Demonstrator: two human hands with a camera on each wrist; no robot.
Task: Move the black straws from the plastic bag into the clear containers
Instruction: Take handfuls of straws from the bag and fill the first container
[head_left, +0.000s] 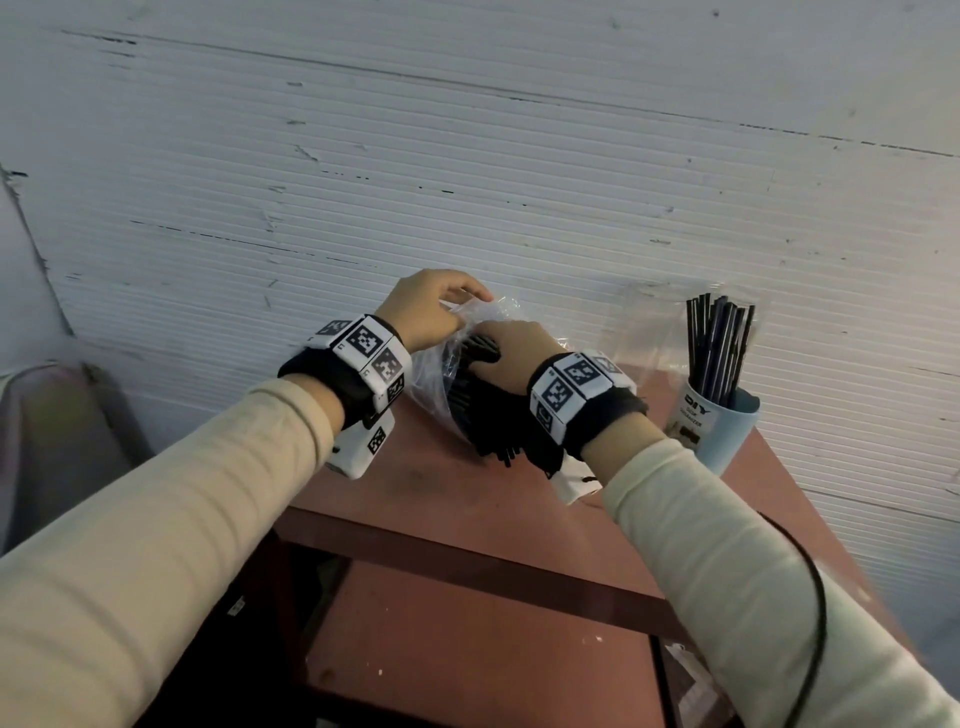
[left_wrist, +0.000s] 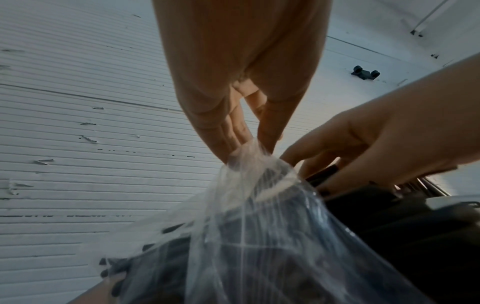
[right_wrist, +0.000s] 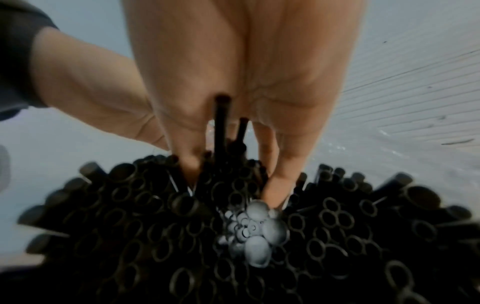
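Note:
A clear plastic bag (head_left: 441, 384) full of black straws (head_left: 483, 415) stands on the reddish table (head_left: 457, 499). My left hand (head_left: 467, 306) pinches the bag's top edge and holds it up; the wrist view shows the plastic (left_wrist: 259, 216) gathered between the fingertips (left_wrist: 233, 152). My right hand (head_left: 493, 348) reaches into the bag's mouth. In the right wrist view its thumb and fingers (right_wrist: 275, 185) dig into the straw ends (right_wrist: 155, 226) and grip a few raised straws (right_wrist: 221, 127). A pale cup-like container (head_left: 722, 426) at the right holds several upright black straws (head_left: 719, 348).
A ribbed white wall (head_left: 467, 182) stands directly behind the table. Loose clear plastic (head_left: 649, 332) sits beside the container. The table's front edge and a lower shelf (head_left: 467, 649) lie below my arms. A grey object (head_left: 62, 426) stands at the far left.

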